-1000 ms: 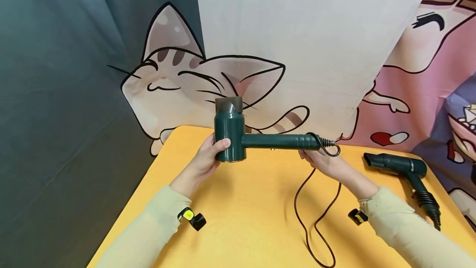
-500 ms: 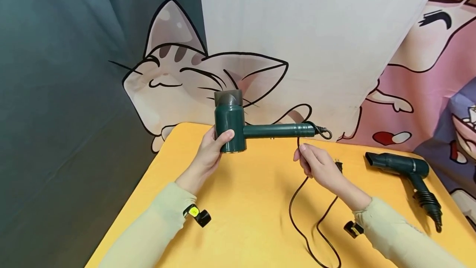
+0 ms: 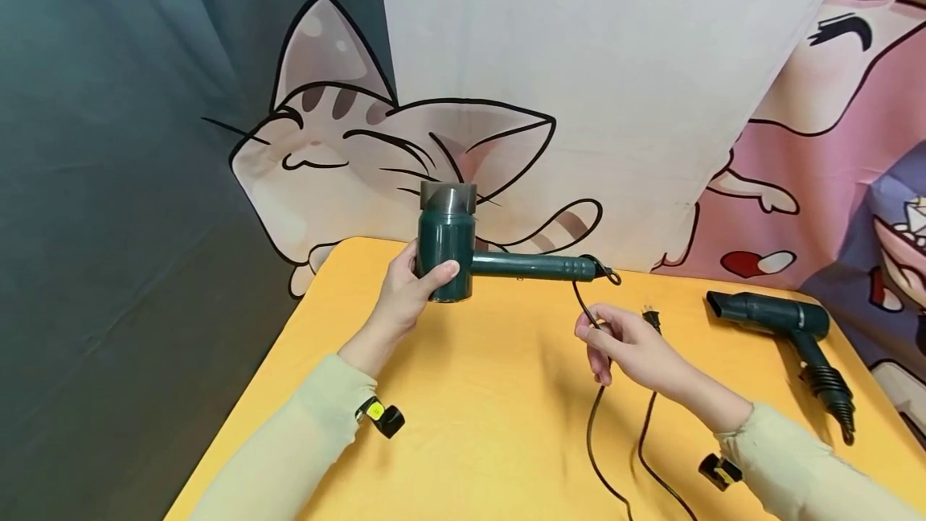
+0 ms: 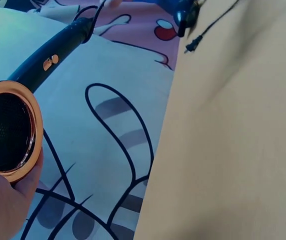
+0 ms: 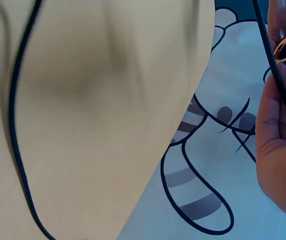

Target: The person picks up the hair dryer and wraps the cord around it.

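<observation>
My left hand [image 3: 405,288] grips the barrel of a dark green hair dryer [image 3: 447,252], thumb across its side. The dryer is raised over the table, its grey translucent nozzle [image 3: 448,198] upward and its handle [image 3: 531,266] pointing right. In the left wrist view, the copper-rimmed rear intake [image 4: 37,120] faces the camera. Below the handle's end, my right hand [image 3: 637,352] holds the black power cord [image 3: 592,432] with bent fingers. The right wrist view has that cord running across the fingers of the right hand [image 5: 278,160]. The two-pronged plug [image 3: 651,318] hangs behind the right hand.
A second dark hair dryer [image 3: 774,316], its cord wound around the handle, lies at the right of the yellow table [image 3: 470,432]. Cloth backdrops [image 3: 615,63] with cartoon cats rise behind the table. Cord slack drops toward the near side.
My right hand has moved from the handle's end down along the cord, drawing it away from the handle. The plug has come into sight. My left hand keeps its grip, the dryer shifting only slightly.
</observation>
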Demonstrator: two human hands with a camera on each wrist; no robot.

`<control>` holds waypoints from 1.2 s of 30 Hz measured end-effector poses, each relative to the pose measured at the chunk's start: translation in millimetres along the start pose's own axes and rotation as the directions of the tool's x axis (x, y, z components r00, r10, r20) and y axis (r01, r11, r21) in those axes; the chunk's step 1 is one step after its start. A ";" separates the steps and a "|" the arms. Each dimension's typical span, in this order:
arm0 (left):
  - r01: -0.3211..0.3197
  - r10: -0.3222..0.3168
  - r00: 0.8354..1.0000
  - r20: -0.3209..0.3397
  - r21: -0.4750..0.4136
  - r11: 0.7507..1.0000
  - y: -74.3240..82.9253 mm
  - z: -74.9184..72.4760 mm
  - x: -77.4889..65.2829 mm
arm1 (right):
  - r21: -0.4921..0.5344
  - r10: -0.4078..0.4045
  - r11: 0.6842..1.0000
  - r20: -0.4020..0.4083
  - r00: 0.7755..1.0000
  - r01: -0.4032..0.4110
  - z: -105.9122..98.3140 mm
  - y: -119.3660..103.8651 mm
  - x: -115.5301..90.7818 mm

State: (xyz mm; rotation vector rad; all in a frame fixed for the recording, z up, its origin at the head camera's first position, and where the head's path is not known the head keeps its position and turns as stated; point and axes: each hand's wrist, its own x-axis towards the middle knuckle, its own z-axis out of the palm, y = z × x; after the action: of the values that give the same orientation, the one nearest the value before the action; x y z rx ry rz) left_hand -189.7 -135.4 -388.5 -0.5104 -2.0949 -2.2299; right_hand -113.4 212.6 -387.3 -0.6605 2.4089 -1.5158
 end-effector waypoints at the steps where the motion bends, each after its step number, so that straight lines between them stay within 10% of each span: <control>1: -0.005 0.005 1.000 0.002 0.010 1.000 -0.5 -0.2 -0.4 | -0.007 0.005 1.000 0.010 1.000 -0.005 -0.8 -0.3 -1.4; 9: -0.027 0.022 0.998 0.067 0.083 0.996 0.4 -2.9 -1.9 | -0.259 -0.071 0.962 0.048 0.996 0.081 -15.0 -12.3 -5.9; 16: -0.051 0.027 0.991 0.131 0.182 0.982 0.7 -8.8 -3.8 | -0.646 -0.305 0.688 0.155 0.940 0.330 -33.3 -35.4 5.1; 24: -0.034 -0.003 0.987 0.159 0.229 0.973 3.5 -10.5 -6.2 | -0.814 -0.185 0.505 0.225 0.957 0.289 -51.2 -63.1 18.7; 28: -0.029 -0.012 0.985 0.175 0.230 0.973 5.4 -11.0 -7.7 | -0.808 -0.117 0.521 0.251 0.961 0.274 -59.3 -76.4 28.6; 36: -0.004 -0.027 0.978 0.207 0.147 0.989 7.0 -16.7 -13.8 | -0.697 -0.015 0.678 0.305 0.952 0.234 -75.8 -90.0 48.1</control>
State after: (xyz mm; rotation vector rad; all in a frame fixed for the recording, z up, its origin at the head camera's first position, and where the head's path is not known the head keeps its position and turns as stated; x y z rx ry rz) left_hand -178.4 -155.0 -385.9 -0.7529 -2.3443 -2.0872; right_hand -163.7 216.7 -270.6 -1.1149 2.7237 -0.3542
